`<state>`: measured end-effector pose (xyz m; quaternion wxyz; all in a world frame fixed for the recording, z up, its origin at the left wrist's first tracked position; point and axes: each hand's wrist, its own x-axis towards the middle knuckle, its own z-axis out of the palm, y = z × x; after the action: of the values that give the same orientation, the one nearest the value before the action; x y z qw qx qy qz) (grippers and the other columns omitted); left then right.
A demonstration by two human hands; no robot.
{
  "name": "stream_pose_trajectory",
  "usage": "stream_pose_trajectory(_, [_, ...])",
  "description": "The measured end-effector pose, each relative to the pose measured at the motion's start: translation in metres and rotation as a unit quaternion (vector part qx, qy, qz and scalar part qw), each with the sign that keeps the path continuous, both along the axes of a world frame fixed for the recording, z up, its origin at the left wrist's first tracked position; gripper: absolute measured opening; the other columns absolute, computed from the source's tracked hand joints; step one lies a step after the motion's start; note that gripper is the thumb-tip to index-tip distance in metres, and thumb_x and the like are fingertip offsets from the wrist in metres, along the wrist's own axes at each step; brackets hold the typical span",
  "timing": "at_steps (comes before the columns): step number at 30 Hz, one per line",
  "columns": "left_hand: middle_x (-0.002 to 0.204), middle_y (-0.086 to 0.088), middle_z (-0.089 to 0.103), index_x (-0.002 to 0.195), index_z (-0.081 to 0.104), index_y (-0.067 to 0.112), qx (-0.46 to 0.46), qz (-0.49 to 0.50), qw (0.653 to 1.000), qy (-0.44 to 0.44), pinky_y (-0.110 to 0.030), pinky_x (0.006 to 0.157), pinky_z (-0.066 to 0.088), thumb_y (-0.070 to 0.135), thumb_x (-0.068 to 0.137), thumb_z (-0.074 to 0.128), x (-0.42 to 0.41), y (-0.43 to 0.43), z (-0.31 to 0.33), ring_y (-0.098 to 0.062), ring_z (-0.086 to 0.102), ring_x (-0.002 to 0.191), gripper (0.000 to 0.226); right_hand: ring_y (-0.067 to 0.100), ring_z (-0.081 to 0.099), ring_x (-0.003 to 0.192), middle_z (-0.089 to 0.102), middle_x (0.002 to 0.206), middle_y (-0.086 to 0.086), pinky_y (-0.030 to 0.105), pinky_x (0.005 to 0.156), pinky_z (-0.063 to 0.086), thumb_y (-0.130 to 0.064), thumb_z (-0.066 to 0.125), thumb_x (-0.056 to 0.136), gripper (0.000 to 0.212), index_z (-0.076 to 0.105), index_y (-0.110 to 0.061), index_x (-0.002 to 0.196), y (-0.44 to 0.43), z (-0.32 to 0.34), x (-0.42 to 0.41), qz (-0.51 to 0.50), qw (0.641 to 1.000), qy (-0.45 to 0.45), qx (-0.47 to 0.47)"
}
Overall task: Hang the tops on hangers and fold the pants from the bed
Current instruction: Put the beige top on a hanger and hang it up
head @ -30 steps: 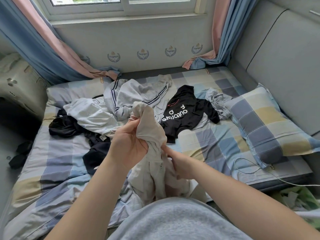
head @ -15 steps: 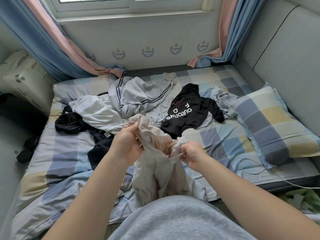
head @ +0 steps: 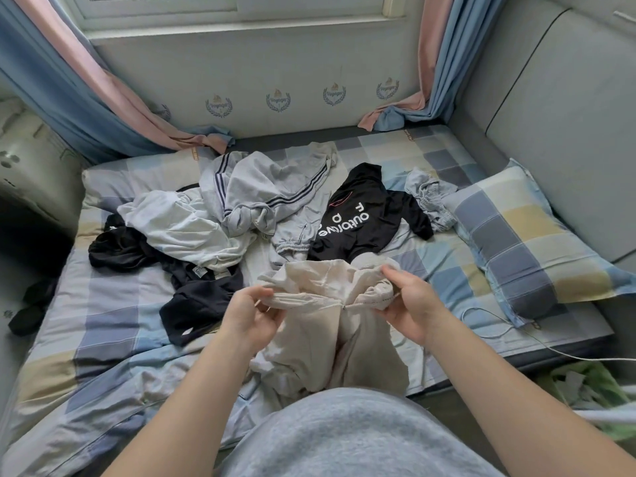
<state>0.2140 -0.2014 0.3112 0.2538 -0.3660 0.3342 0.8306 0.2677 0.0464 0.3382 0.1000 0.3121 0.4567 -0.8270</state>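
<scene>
Holds the beige pants [head: 309, 339] stretched wider than half a second ago: bunched cloth then, a waistband pulled out into a line now. Pinches one end of that band with the left grip [head: 251, 318], thumb and forefinger curled onto the hem, the other fingers loosely bent beneath. Pinches the other end with the right grip [head: 413, 304], fingers curled over the gathered edge. Holds the two grips well apart, level with each other, with the band strung between them. Lets the legs hang below the grips, crumpled onto the near edge of the bed [head: 103, 321]. Just beyond the waistband, a black top with white lettering [head: 358, 218]; farther beyond, a grey garment with dark stripes [head: 275, 187]. Beyond and outward of the left grip, a white garment [head: 179, 225] lying over a dark garment [head: 196, 301]. Outward of the right grip, a checked pillow [head: 523, 242] and a thin white cable [head: 481, 321], both clear of the pants.
</scene>
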Motion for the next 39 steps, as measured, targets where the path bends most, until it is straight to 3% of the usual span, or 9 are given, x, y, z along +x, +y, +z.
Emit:
stream_pose_trajectory(5, [0.089,-0.013,0.066,0.095,0.06,0.001,0.038,-0.001,0.999,-0.001,-0.021,0.062,0.051,-0.005,0.09,0.029,-0.003,-0.002,-0.009,-0.019,0.064,0.069,0.032,0.029,0.069,0.08,0.068,0.095,0.019,0.043,0.071,0.059,-0.032,0.037,0.108,0.036,0.06,-0.004,0.107,0.023,-0.017,0.015,-0.073,0.995,-0.063,-0.02])
stream_pose_trajectory(12, [0.106,-0.019,0.073,0.114,0.067,0.003,0.023,-0.171,0.985,-0.03,-0.043,0.077,0.057,0.028,0.098,0.051,0.011,0.012,-0.049,-0.033,0.072,0.091,0.033,0.03,0.068,0.092,0.07,0.103,0.017,0.046,0.082,0.058,-0.029,0.057,0.098,0.033,0.064,-0.004,0.119,0.03,-0.054,0.053,-0.071,0.976,-0.194,-0.07])
stream_pose_trajectory(15, [0.113,-0.018,0.072,0.12,0.069,0.006,-0.075,-0.38,0.922,-0.006,-0.045,0.089,0.055,0.036,0.086,0.073,0.021,0.011,-0.076,-0.035,0.069,0.101,0.046,0.032,0.069,0.097,0.071,0.107,0.019,0.05,0.079,0.061,-0.012,0.071,0.081,0.032,0.068,-0.001,0.111,0.035,-0.072,0.082,-0.016,0.967,-0.244,-0.072])
stream_pose_trajectory(17, [0.102,-0.016,0.068,0.124,0.063,-0.003,-0.179,-0.474,0.862,-0.015,-0.04,0.076,0.051,0.023,0.078,0.083,0.03,0.014,-0.099,-0.033,0.064,0.088,0.056,0.032,0.071,0.089,0.073,0.098,0.019,0.051,0.077,0.061,0.002,0.068,0.085,0.024,0.065,0.001,0.108,0.038,-0.088,0.105,0.024,0.954,-0.298,-0.02])
stream_pose_trajectory(23, [0.084,-0.013,0.055,0.105,0.061,0.003,-0.39,-0.544,0.742,-0.041,-0.032,0.059,0.045,0.024,0.092,0.07,0.059,0.038,-0.145,-0.025,0.052,0.069,0.026,0.032,0.065,0.077,0.066,0.106,0.024,0.037,0.048,0.058,0.001,0.061,0.094,0.019,0.061,0.002,0.113,0.039,-0.131,0.17,-0.043,0.903,-0.413,0.111])
stream_pose_trajectory(26, [0.09,-0.012,0.057,0.111,0.061,0.008,-0.368,-0.526,0.766,-0.042,-0.028,0.056,0.041,0.029,0.097,0.063,0.064,0.049,-0.146,-0.023,0.052,0.07,0.025,0.027,0.063,0.071,0.066,0.09,0.018,0.036,0.045,0.055,0.005,0.052,0.098,0.012,0.059,-0.003,0.105,0.037,-0.136,0.199,-0.169,0.901,-0.397,0.044])
stream_pose_trajectory(30, [0.082,-0.005,0.062,0.108,0.059,0.017,-0.252,-0.466,0.844,-0.086,-0.02,0.038,0.041,0.031,0.102,0.055,0.062,0.067,-0.13,-0.016,0.057,0.054,0.015,0.026,0.059,0.08,0.061,0.091,0.017,0.042,0.073,0.054,0.006,0.036,0.102,0.021,0.053,-0.004,0.098,0.031,-0.135,0.237,-0.356,0.871,-0.321,-0.108])
stream_pose_trajectory(33, [0.097,-0.005,0.073,0.117,0.063,0.015,-0.17,-0.442,0.875,-0.103,-0.023,0.044,0.052,0.026,0.105,0.05,0.068,0.088,-0.112,-0.018,0.069,0.074,0.021,0.027,0.059,0.083,0.064,0.091,0.015,0.039,0.077,0.046,-0.004,0.032,0.106,0.028,0.056,-0.004,0.093,0.018,-0.128,0.263,-0.412,0.848,-0.292,-0.162])
stream_pose_trajectory(39, [0.102,-0.016,0.076,0.108,0.072,0.006,-0.088,-0.562,0.82,-0.06,-0.039,0.058,0.061,0.037,0.102,0.051,0.117,0.112,-0.089,-0.03,0.076,0.084,0.039,0.027,0.067,0.082,0.073,0.09,0.013,0.036,0.071,0.055,-0.022,0.05,0.103,0.025,0.067,-0.006,0.095,-0.02,-0.111,0.34,-0.453,0.837,-0.233,-0.197])
